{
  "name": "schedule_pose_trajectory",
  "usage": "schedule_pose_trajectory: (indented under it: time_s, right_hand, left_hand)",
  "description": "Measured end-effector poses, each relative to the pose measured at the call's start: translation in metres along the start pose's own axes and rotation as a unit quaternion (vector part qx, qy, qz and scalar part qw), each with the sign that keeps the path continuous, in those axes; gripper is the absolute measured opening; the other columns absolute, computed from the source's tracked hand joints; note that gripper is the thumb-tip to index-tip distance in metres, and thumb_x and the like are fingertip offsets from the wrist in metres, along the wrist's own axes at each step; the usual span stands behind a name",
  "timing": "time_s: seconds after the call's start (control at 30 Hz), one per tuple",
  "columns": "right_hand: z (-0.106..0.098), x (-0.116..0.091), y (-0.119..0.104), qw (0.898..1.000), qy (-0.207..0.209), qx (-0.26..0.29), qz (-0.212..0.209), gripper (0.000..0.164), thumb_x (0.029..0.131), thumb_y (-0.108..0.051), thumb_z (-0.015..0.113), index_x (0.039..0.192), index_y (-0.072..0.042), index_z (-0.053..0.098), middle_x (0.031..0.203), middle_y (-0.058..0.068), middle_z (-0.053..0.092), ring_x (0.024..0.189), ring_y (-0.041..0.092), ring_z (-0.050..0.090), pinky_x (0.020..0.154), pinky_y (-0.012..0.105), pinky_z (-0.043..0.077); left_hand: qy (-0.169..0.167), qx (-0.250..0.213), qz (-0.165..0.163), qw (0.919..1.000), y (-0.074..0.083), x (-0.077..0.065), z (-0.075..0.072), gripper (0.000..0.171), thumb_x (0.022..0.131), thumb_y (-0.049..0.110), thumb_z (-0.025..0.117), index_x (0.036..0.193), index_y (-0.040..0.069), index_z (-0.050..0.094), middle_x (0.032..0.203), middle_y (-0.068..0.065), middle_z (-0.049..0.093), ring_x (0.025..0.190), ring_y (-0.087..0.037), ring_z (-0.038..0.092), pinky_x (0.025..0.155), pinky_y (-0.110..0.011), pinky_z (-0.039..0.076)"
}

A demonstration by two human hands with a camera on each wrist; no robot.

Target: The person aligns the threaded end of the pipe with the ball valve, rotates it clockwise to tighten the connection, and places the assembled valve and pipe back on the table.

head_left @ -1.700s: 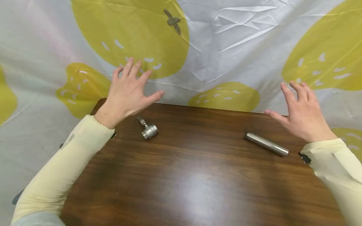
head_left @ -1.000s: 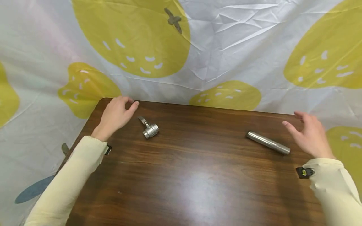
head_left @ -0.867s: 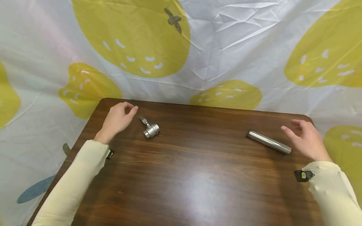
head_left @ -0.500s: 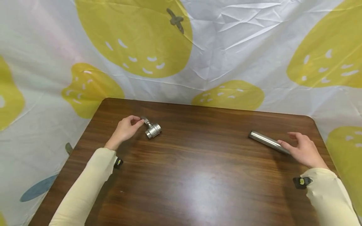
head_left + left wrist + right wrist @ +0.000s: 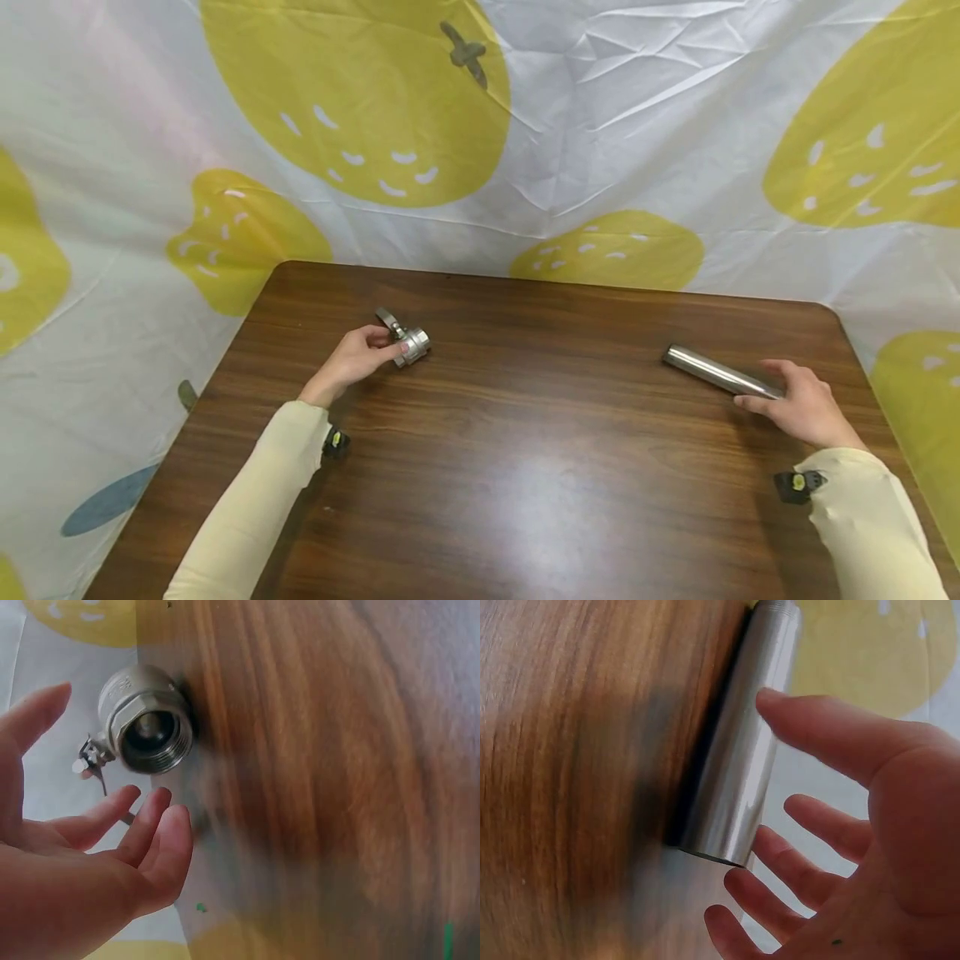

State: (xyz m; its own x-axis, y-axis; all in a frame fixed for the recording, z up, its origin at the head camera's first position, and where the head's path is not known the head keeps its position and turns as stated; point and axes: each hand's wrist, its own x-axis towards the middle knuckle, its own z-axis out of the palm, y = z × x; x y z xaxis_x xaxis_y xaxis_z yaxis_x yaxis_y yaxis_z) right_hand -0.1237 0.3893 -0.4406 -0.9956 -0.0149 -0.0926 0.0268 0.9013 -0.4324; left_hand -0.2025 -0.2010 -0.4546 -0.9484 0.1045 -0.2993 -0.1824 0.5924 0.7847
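- Okay, left grip (image 5: 352, 360) is hovering just beside the metal valve (image 5: 418, 340), fingers loosely bent, thumb spread well apart from them, taking hold of nothing.
- Valve is sitting on the left part of the bench (image 5: 525, 400), toward the back; lever (image 5: 386, 318) is pointing toward the back-left corner.
- Left wrist view: gap is showing between thumb and valve body; lever is running behind the fingers, can't tell if they're touching it.
- Right grip (image 5: 810, 410) is straddling the right end of the metal tube (image 5: 708, 368), thumb on the near side, fingers bending loosely on the far side, not closing round it.
- Right wrist view: thumb tip is overlapping the tube's side; can't tell if it's touching.
- Tube is lying slantwise on the right part of the bench, well apart from the valve.
- Both arms are wearing pale yellow sleeves (image 5: 243, 500), a small black device (image 5: 795, 486) showing at each wrist.
- Behind, white cloth (image 5: 660, 125) with big yellow fruit shapes is hanging.
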Motion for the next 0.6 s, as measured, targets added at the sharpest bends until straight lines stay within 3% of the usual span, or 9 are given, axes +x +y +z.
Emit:
schedule_pose_trajectory:
  time_s: [0.27, 0.47, 0.6]
  right_hand:
    - [0.010, 0.000, 0.003, 1.000, 0.013, 0.008, -0.018, 0.065, 0.076, -0.029, 0.070, 0.120, 0.009, 0.042, 0.115, 0.036, 0.044, 0.103, 0.050, 0.037, 0.087, 0.059, 0.023]
    - [0.017, 0.001, 0.008, 1.000, 0.012, 0.012, -0.018, 0.058, 0.076, -0.020, 0.069, 0.119, 0.008, 0.043, 0.114, 0.036, 0.042, 0.103, 0.052, 0.033, 0.087, 0.060, 0.022]
    - [0.021, 0.002, 0.009, 0.999, 0.033, 0.003, -0.036, 0.052, 0.072, -0.012, 0.069, 0.114, 0.007, 0.048, 0.109, 0.037, 0.047, 0.098, 0.051, 0.039, 0.084, 0.059, 0.023]
  left_hand:
    - [-0.003, -0.018, 0.002, 0.9998, -0.002, 0.003, 0.010, 0.064, 0.077, 0.029, 0.070, 0.124, -0.004, 0.044, 0.116, -0.020, 0.052, 0.102, -0.028, 0.050, 0.082, -0.032, 0.044]
    - [0.005, -0.015, -0.002, 0.9999, -0.006, 0.007, 0.016, 0.066, 0.076, 0.029, 0.071, 0.125, -0.004, 0.043, 0.114, -0.019, 0.053, 0.097, -0.024, 0.050, 0.078, -0.028, 0.043]
    - [0.010, -0.013, 0.006, 0.9999, -0.006, 0.010, 0.020, 0.062, 0.075, 0.028, 0.071, 0.121, -0.006, 0.046, 0.107, -0.017, 0.056, 0.089, -0.021, 0.051, 0.071, -0.024, 0.043]
